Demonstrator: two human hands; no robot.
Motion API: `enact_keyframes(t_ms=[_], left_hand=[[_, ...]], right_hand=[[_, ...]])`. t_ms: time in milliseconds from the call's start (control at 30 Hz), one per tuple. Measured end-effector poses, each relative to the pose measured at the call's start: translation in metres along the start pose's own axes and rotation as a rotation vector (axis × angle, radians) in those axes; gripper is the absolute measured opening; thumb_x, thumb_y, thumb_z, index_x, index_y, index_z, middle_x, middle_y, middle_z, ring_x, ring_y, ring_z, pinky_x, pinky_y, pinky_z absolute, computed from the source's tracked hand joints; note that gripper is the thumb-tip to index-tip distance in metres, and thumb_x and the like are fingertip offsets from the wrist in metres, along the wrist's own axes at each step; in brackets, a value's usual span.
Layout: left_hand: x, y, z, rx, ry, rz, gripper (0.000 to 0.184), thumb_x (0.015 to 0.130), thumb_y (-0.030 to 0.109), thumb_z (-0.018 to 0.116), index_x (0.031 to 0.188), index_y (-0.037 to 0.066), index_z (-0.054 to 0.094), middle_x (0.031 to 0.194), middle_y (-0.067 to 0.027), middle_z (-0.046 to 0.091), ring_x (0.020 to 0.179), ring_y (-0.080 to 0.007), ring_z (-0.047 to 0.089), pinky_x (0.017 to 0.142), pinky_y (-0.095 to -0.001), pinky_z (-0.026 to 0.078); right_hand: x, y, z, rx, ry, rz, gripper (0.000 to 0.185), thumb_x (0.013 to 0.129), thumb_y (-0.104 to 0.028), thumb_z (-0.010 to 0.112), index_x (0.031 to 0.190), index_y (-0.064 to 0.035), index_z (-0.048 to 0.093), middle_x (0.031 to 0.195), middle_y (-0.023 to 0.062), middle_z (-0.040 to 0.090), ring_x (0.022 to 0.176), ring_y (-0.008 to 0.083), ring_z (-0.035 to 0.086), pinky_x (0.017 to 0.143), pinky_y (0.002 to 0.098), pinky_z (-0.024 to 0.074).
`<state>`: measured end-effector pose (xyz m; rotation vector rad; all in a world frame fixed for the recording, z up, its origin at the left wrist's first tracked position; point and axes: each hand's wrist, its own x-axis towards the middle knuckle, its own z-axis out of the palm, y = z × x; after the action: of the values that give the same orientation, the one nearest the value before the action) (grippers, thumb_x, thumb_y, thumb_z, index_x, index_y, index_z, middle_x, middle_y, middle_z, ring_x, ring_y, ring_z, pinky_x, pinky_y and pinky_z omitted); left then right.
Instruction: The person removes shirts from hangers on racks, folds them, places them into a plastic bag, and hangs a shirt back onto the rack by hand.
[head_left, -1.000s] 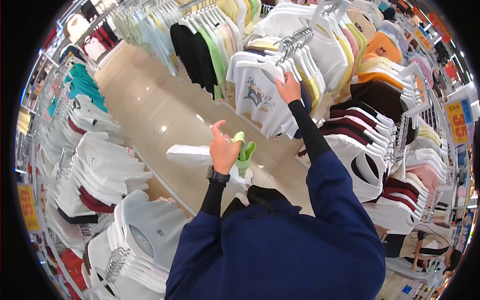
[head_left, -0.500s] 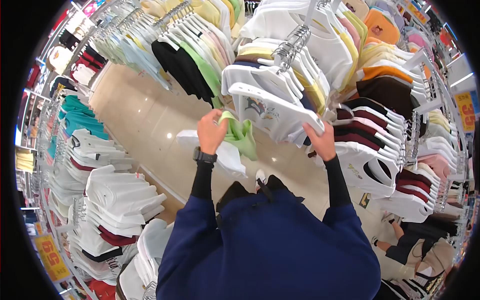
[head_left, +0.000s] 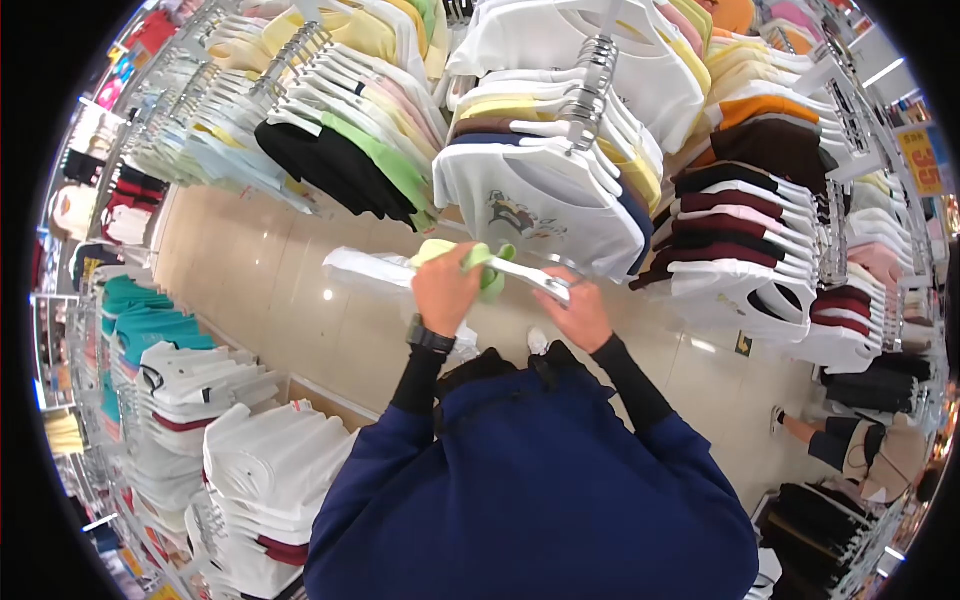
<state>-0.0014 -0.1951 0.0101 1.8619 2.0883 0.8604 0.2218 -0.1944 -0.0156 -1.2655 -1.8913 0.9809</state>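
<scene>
My left hand (head_left: 446, 290), with a black watch at the wrist, is closed on a light green garment (head_left: 492, 285) at the centre. A white translucent bag or cloth (head_left: 368, 268) trails out to the left of it. In my right hand (head_left: 578, 312) is one end of a white hanger (head_left: 525, 272), whose other end reaches the green garment beside my left fingers. Just beyond both hands hangs a white printed shirt (head_left: 540, 205), at the front of a rack of shirts.
Black and green shirts (head_left: 335, 165) hang at the upper left, dark red and white ones (head_left: 735, 230) at the right. White shirts (head_left: 270, 470) line the lower left. A person (head_left: 850, 445) is at the right edge. Pale tiled floor (head_left: 260, 250) shows between racks.
The right hand has moved from the rack towards the left hand, bringing a white hanger to the green garment. The view has shifted, and the racks sit differently in it.
</scene>
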Motion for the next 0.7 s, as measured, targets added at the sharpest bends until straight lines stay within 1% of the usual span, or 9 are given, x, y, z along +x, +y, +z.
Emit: enact_keyframes(t_ms=[67, 133, 167, 267, 300, 367, 500, 600, 700], left_hand=[[-0.009, -0.006, 0.006, -0.107, -0.005, 0.075, 0.024, 0.078, 0.021, 0.073, 0.101, 0.015, 0.072, 0.082, -0.0125, 0.07, 0.074, -0.0331, 0.067, 0.063, -0.0405, 0.051], [-0.014, -0.014, 0.006, -0.218, 0.036, 0.098, 0.023, 0.079, 0.02, 0.072, 0.101, 0.014, 0.072, 0.081, -0.0117, 0.069, 0.073, -0.0327, 0.066, 0.062, -0.0411, 0.051], [-0.016, -0.019, 0.004, -0.273, 0.056, 0.113, 0.022, 0.08, 0.02, 0.071, 0.101, 0.014, 0.072, 0.081, -0.0113, 0.068, 0.073, -0.0324, 0.066, 0.061, -0.0415, 0.05], [-0.014, -0.032, -0.009, -0.268, -0.076, 0.093, 0.022, 0.08, 0.013, 0.07, 0.101, 0.007, 0.073, 0.083, -0.0129, 0.069, 0.073, -0.0309, 0.066, 0.064, -0.0382, 0.051], [-0.012, -0.038, -0.01, -0.293, -0.069, 0.112, 0.023, 0.08, 0.015, 0.069, 0.102, 0.009, 0.073, 0.081, -0.0111, 0.067, 0.072, -0.0306, 0.066, 0.062, -0.0389, 0.05], [-0.011, -0.055, -0.011, -0.338, -0.052, 0.138, 0.023, 0.082, 0.018, 0.069, 0.104, 0.012, 0.073, 0.078, -0.0077, 0.064, 0.069, -0.0302, 0.064, 0.059, -0.0404, 0.049], [-0.004, -0.064, -0.031, -0.318, -0.082, 0.172, 0.026, 0.081, 0.019, 0.07, 0.106, 0.011, 0.072, 0.078, -0.0073, 0.064, 0.068, -0.027, 0.064, 0.059, -0.0383, 0.049], [-0.003, -0.048, -0.039, -0.392, -0.101, 0.178, 0.025, 0.08, 0.012, 0.071, 0.105, 0.007, 0.072, 0.079, -0.0085, 0.066, 0.073, -0.0259, 0.065, 0.067, -0.0354, 0.051], [-0.008, -0.03, -0.041, -0.5, -0.139, 0.257, 0.025, 0.08, 0.009, 0.071, 0.105, 0.008, 0.071, 0.083, -0.0092, 0.067, 0.078, -0.0267, 0.066, 0.071, -0.035, 0.052]], right_hand=[[0.012, -0.015, 0.033, -0.007, 0.023, 0.058, 0.034, 0.087, -0.021, 0.069, 0.116, -0.0044, 0.063, 0.09, 0.0155, 0.068, 0.08, 0.0344, 0.067, 0.072, 0.0387, 0.0511], [0.018, -0.028, 0.058, 0.029, 0.07, 0.118, 0.036, 0.087, -0.021, 0.068, 0.12, -0.0056, 0.062, 0.091, 0.017, 0.068, 0.084, 0.0375, 0.066, 0.073, 0.0411, 0.0513], [0.022, -0.032, 0.064, 0.064, 0.059, 0.11, 0.039, 0.086, -0.021, 0.069, 0.122, -0.0072, 0.06, 0.092, 0.0177, 0.067, 0.084, 0.0381, 0.066, 0.072, 0.0432, 0.051], [0.027, -0.017, 0.087, -0.102, -0.064, 0.031, 0.039, 0.086, -0.019, 0.068, 0.122, -0.0083, 0.056, 0.095, 0.0196, 0.068, 0.087, 0.041, 0.065, 0.074, 0.0448, 0.0513], [0.028, -0.014, 0.093, -0.142, -0.064, -0.023, 0.037, 0.085, -0.017, 0.069, 0.118, -0.0072, 0.057, 0.093, 0.0189, 0.067, 0.087, 0.0415, 0.063, 0.073, 0.0456, 0.0503], [0.027, -0.007, 0.102, -0.112, -0.042, -0.013, 0.035, 0.085, -0.018, 0.069, 0.116, -0.0061, 0.057, 0.091, 0.0191, 0.066, 0.085, 0.0416, 0.063, 0.072, 0.0459, 0.0498], [0.035, -0.015, 0.097, -0.037, -0.082, -0.026, 0.034, 0.086, -0.022, 0.07, 0.111, -0.0042, 0.056, 0.089, 0.0205, 0.065, 0.084, 0.0421, 0.062, 0.072, 0.0467, 0.049], [0.038, -0.015, 0.086, -0.125, -0.023, -0.1, 0.025, 0.088, -0.018, 0.069, 0.105, -0.0034, 0.059, 0.088, 0.0177, 0.063, 0.082, 0.04, 0.064, 0.068, 0.0435, 0.0495], [0.043, -0.011, 0.075, -0.138, 0.014, -0.05, 0.033, 0.087, -0.021, 0.07, 0.109, -0.0012, 0.056, 0.088, 0.0196, 0.064, 0.081, 0.0407, 0.064, 0.067, 0.0442, 0.0495]])
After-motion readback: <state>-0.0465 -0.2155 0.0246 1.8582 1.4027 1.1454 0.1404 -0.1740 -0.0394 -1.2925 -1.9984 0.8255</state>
